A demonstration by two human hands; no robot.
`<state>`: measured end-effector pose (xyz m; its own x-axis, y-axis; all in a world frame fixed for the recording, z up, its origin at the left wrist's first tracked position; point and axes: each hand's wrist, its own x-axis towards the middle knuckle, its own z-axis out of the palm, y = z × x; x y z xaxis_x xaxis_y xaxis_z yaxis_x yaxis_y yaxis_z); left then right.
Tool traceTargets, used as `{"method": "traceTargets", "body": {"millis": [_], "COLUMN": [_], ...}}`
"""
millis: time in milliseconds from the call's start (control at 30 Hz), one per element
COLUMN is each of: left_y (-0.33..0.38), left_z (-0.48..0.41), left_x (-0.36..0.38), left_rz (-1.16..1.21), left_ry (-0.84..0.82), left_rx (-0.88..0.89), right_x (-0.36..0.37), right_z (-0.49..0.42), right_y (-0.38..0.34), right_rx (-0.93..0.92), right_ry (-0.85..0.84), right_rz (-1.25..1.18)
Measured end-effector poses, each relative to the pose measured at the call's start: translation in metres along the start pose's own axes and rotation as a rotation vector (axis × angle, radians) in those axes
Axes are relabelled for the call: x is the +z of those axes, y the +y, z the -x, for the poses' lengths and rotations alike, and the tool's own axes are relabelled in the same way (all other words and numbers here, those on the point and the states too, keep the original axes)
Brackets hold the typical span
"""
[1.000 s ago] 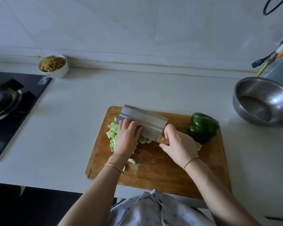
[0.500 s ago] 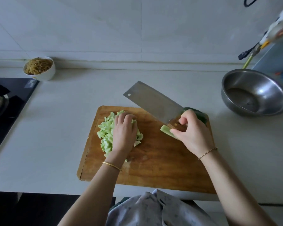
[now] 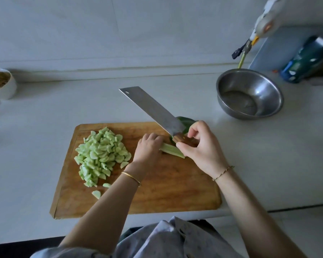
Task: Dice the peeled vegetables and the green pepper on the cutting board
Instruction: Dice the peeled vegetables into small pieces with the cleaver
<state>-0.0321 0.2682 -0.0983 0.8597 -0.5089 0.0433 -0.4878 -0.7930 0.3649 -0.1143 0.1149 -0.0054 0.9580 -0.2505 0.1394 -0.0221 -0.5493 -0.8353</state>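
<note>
Gripping the cleaver by its wooden handle, my right hand has thumb and fingers curled round the wood. The blade is lifted off the cutting board, and its tip slants out past the far edge, over the pale counter. My left hand sits just beside it. Its fingers are curled down over the left end of a peeled vegetable stick, which lies in the far half of the board, right of the middle.

The diced pieces are heaped in the far left part of the board, with a few strays trailing toward the near edge. An empty steel bowl stands on the counter beyond the far right corner of the board, well apart from it. A gold bangle circles my left wrist and a thin chain my right.

The green pepper lies at the far edge, toward the right corner. The heel of the blade and my right hand cover most of it, so only a dark green sliver shows. My two hands hide both ends of the stick. A white bowl of something brown and shredded is cut off at the left edge of view. A blue-green bottle at the right edge, and a white object above the steel bowl, are too blurred for me to make out.
</note>
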Motion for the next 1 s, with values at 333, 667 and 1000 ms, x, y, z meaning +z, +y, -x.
{"method": "traceTargets", "body": {"millis": [333, 667, 1000], "left_y": [-0.020, -0.087, -0.107], "left_z": [0.061, 0.179, 0.190], "left_x": [-0.077, -0.156, -0.117], "left_rz": [0.573, 0.872, 0.687], "left_ry": [0.193, 0.447, 0.288], "left_rx": [-0.303, -0.847, -1.096], "right_x": [0.028, 0.102, 0.148], "right_z": [-0.002, 0.019, 0.050], "right_y": [-0.023, -0.065, -0.053], "right_rx": [-0.068, -0.120, -0.004], "right_ry": [-0.200, -0.680, -0.923], "right_rz": [-0.105, -0.102, -0.031]}}
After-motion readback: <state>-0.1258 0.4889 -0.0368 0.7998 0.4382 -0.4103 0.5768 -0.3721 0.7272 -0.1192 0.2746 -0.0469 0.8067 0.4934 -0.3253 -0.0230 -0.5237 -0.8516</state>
